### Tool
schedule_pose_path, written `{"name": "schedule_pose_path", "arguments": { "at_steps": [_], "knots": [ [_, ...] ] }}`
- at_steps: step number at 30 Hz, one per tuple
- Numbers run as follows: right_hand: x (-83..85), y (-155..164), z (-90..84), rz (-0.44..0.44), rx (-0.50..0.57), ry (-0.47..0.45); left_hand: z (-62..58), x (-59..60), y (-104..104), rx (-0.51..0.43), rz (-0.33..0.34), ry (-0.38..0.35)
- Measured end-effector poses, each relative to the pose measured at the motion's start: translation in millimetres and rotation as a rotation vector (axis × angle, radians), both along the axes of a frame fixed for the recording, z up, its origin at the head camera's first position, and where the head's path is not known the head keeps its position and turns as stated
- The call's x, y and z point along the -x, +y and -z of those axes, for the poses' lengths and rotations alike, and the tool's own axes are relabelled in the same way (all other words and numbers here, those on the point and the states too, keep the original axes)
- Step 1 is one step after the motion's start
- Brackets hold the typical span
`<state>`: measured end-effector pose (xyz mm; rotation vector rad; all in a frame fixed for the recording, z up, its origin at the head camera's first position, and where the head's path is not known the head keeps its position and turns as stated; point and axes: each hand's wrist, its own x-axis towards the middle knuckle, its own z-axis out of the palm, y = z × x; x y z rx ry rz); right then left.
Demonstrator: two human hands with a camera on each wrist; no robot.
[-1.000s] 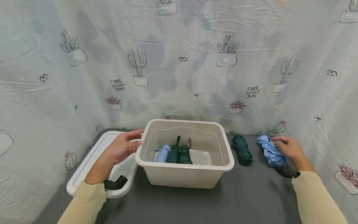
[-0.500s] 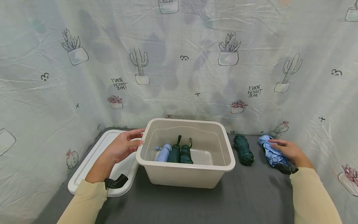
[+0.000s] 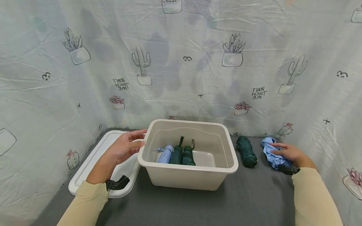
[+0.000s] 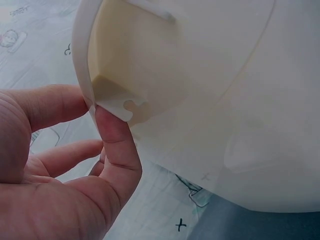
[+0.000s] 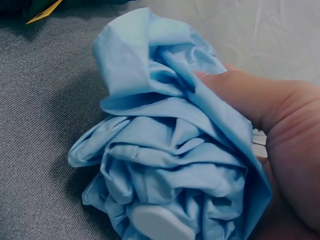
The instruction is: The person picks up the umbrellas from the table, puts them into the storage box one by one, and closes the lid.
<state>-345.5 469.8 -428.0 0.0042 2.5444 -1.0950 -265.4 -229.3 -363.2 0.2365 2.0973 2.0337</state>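
My left hand pinches the left rim of a beige plastic bin; in the left wrist view its thumb and a finger meet over the edge. At the far right, my right hand holds a loosely bundled light-blue folding umbrella, lying on the table. The right wrist view shows its crumpled fabric with a pale rounded end toward me. Part of the hand is hidden behind the folds. Inside the bin lie a wrapped blue umbrella and two dark green ones.
A dark green folded umbrella lies between the bin and the blue bundle. The white lid rests flat at the left, beneath my left forearm. A curtain printed with cacti hangs behind the grey table.
My right hand has shifted slightly left, its fingers coming from the far edge of the blue umbrella to lie across its middle. My left hand keeps its hold on the bin rim.
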Motion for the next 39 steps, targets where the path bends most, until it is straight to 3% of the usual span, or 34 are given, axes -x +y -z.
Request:
{"name": "schedule_pose_path", "arguments": {
  "at_steps": [14, 28, 39],
  "knots": [
    [6.7, -6, -4.6, 0.011, -0.008, -0.081, -2.1, 0.8, 0, 0.017, 0.0, -0.011],
    [11.4, -10, 0.5, 0.068, -0.016, -0.061, -7.7, 0.4, 2, 0.014, -0.009, -0.025],
    [9.2, -11, -1.5, 0.032, -0.076, -0.016, -5.6, 2.3, 2, -0.013, -0.003, -0.023]
  ]
}}
